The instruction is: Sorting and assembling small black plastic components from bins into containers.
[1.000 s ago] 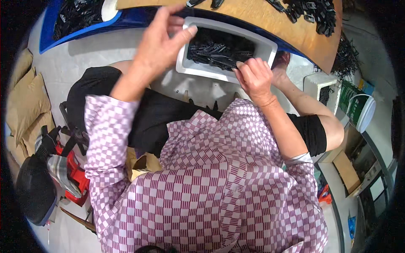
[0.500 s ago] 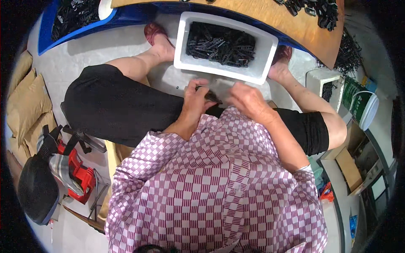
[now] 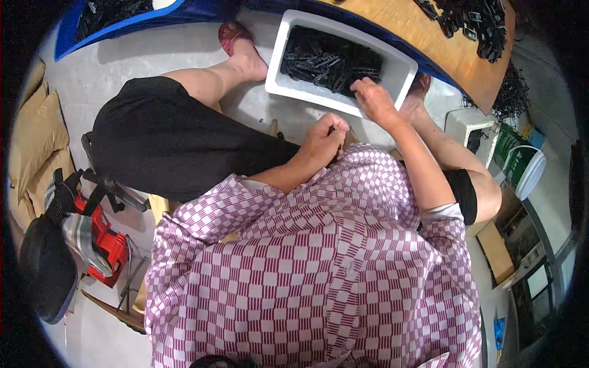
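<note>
Between my feet stands a white foam box [image 3: 277,78], holding a pile of small slim black plastic parts [image 3: 316,60]. My right hand [image 3: 375,103] reaches over the box's near wall. Its fingers are bent together at the near right edge of the pile, and whatever they pinch is too small to make out. Just in front of my shirt, my left hand [image 3: 324,140] is closed in a loose fist above my lap. A bit of something dark shows in its grip, mostly hidden by the fingers.
A wooden tabletop [image 3: 392,30] with more black parts [image 3: 475,27] lies beyond the box. Far left is a blue bin [image 3: 116,29]. At right are a smaller foam box [image 3: 457,126] and a green and white bucket [image 3: 527,165]. Brown parcels [image 3: 46,135] and a red crate [image 3: 110,242] sit left.
My right hand has gone from beside the left one forward to the box. My left hand has moved right and closed further round the dark piece. The view has shifted slightly.
</note>
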Action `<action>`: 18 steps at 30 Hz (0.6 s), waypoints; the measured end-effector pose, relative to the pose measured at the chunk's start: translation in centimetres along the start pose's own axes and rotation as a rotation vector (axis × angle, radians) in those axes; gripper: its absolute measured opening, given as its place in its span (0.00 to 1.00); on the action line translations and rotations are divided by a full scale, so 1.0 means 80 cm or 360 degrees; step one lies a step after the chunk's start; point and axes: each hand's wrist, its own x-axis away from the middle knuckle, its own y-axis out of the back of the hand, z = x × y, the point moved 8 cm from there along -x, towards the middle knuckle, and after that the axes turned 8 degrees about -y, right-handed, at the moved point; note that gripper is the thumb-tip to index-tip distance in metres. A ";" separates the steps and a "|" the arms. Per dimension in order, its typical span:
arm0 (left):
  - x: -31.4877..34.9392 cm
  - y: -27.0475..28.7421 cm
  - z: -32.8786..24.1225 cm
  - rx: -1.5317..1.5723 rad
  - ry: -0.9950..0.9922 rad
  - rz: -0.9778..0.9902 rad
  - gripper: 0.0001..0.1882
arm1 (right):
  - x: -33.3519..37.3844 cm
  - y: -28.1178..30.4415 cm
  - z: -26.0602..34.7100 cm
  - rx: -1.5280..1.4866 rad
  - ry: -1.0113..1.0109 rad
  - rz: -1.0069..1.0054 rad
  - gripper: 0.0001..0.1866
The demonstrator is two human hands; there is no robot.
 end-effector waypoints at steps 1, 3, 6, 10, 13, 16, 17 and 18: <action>0.001 -0.002 -0.003 -0.0015 -0.0001 0.0025 0.09 | 0.000 -0.012 -0.003 0.0013 -0.0002 0.0081 0.07; 0.003 -0.004 -0.010 -0.0058 0.0002 0.0023 0.09 | 0.003 -0.030 -0.009 0.0040 -0.0013 0.0239 0.07; 0.004 -0.008 -0.016 -0.0150 0.0013 0.0034 0.11 | 0.010 -0.027 -0.016 -0.0083 -0.0030 0.0148 0.07; 0.002 -0.008 -0.016 -0.0194 -0.0009 0.0114 0.11 | 0.014 -0.028 -0.027 -0.0120 -0.0047 0.0118 0.09; 0.001 -0.009 -0.014 -0.0235 0.0012 0.0148 0.11 | 0.012 -0.029 -0.035 -0.0157 -0.0080 -0.0030 0.12; -0.001 -0.009 -0.008 -0.0196 -0.0028 0.0169 0.10 | 0.006 -0.023 -0.049 -0.0247 -0.0141 -0.0346 0.14; -0.002 -0.010 -0.006 -0.0174 -0.0052 0.0175 0.10 | 0.001 -0.026 -0.066 -0.0549 -0.0355 -0.0357 0.17; -0.003 -0.010 -0.005 -0.0181 -0.0046 0.0183 0.10 | -0.003 -0.032 -0.083 -0.0855 -0.0569 -0.0367 0.19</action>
